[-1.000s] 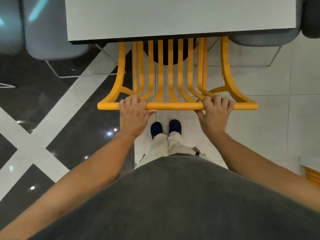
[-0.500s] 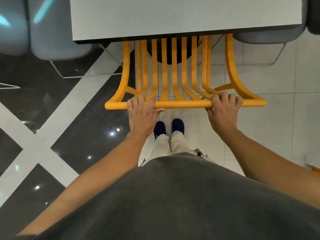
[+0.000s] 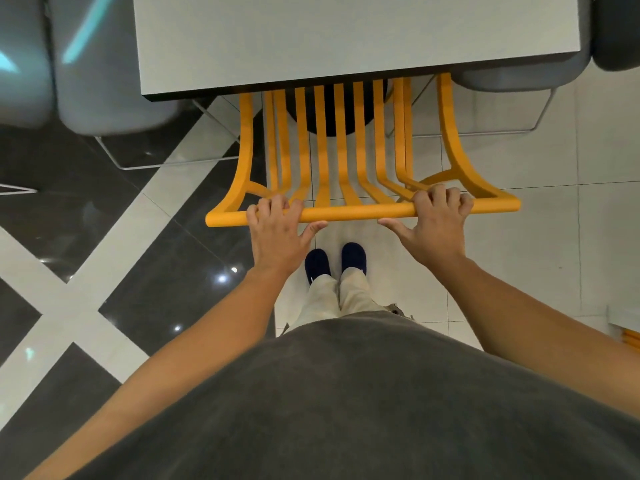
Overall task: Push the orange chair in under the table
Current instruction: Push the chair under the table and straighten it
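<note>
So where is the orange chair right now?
In the head view the orange chair sits centre frame, its seat part-way under the near edge of the grey table, with the left hand and right hand gripping its top rail.

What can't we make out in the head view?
- Chair seat and legs: hidden under the table.
- Left hand and right hand fingertips: curled over the top rail, out of sight.
- Grey chairs: cut off by the frame edges.

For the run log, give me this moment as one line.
left hand: on chair top rail | right hand: on rail | seat: under table
</note>
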### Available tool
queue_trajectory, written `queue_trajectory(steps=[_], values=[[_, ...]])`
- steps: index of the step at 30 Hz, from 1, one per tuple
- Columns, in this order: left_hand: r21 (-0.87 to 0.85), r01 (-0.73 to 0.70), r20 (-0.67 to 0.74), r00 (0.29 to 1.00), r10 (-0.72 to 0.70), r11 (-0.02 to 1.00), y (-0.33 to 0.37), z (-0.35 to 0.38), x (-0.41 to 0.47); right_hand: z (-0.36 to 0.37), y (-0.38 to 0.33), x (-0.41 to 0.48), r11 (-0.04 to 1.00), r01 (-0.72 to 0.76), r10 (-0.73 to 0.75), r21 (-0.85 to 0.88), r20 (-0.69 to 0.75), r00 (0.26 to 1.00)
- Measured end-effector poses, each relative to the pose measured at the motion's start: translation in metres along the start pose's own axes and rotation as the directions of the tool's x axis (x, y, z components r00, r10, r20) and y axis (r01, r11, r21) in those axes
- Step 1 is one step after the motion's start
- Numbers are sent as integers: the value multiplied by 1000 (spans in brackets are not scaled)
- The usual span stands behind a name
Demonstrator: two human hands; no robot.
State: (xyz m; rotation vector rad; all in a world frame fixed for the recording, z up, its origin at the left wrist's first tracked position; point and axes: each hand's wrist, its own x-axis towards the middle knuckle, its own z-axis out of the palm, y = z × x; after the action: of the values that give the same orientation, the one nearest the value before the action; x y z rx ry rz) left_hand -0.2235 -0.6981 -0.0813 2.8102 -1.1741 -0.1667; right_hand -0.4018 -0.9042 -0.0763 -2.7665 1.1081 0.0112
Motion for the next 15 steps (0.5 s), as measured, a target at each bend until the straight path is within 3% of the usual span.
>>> queue_trajectory(steps=[15], values=[[40,2,-6,1000,-2,999,-13,-6,0,5,-16,-3,998,-19,19,55,-7,1000]])
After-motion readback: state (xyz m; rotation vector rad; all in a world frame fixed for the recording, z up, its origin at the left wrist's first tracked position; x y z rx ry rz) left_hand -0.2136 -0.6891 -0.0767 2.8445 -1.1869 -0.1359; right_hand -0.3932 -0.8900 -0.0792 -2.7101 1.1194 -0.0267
